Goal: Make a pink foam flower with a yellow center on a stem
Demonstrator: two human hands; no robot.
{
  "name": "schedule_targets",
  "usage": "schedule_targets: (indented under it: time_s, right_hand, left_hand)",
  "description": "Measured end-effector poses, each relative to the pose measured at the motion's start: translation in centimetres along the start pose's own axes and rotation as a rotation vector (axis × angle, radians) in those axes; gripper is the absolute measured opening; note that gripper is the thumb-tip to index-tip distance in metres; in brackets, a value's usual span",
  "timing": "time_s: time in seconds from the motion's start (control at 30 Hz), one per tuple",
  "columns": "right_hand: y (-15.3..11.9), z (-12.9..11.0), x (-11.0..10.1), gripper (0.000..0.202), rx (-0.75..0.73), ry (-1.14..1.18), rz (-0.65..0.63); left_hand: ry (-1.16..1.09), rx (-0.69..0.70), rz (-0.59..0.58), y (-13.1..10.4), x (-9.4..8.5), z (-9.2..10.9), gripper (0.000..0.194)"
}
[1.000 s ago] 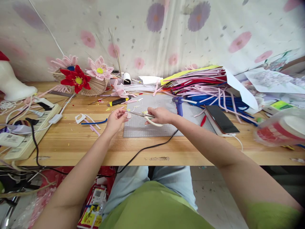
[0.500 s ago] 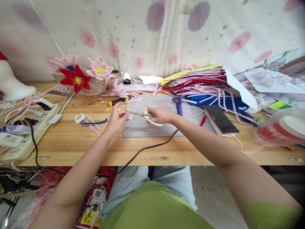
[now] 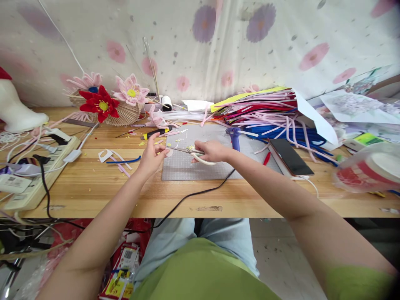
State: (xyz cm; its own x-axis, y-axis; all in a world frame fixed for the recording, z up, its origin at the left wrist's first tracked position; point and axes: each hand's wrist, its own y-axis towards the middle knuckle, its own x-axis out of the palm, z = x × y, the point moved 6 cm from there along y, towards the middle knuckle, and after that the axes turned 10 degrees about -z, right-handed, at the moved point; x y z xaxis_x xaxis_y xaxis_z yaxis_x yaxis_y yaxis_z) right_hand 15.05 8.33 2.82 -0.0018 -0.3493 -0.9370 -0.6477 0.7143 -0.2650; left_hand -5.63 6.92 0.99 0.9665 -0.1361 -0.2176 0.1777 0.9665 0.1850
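My right hand is wrapped round the white handles of a pair of scissors, whose blades point left. The blade tips reach a small whitish disc pinched between the fingertips of my left hand. Both hands are over the left part of a grey cutting mat. Small yellow and white scraps lie behind the blades. How far the blades are apart is too small to tell.
A purple glue gun stands on the mat, its black cable crossing the table front. Further right are a phone and a plastic tub. Fuzzy stems lie behind. On the left are felt-like flowers and a power strip.
The scissors have moved very slightly, and the white disc sits a little differently in my left fingertips. Both hands keep their hold.
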Motion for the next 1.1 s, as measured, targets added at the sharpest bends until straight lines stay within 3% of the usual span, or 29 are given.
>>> schedule_targets:
  time_s: [0.57, 1.1]
  right_hand:
    - [0.0, 0.1, 0.0, 0.053, 0.007, 0.066, 0.017]
    - [0.1, -0.2, 0.3, 0.056, -0.03, 0.065, 0.024]
  left_hand:
    - [-0.102, -0.068, 0.043, -0.4, 0.2, 0.6, 0.071]
    - [-0.191, -0.158, -0.053, -0.8, 1.6, 1.0, 0.069]
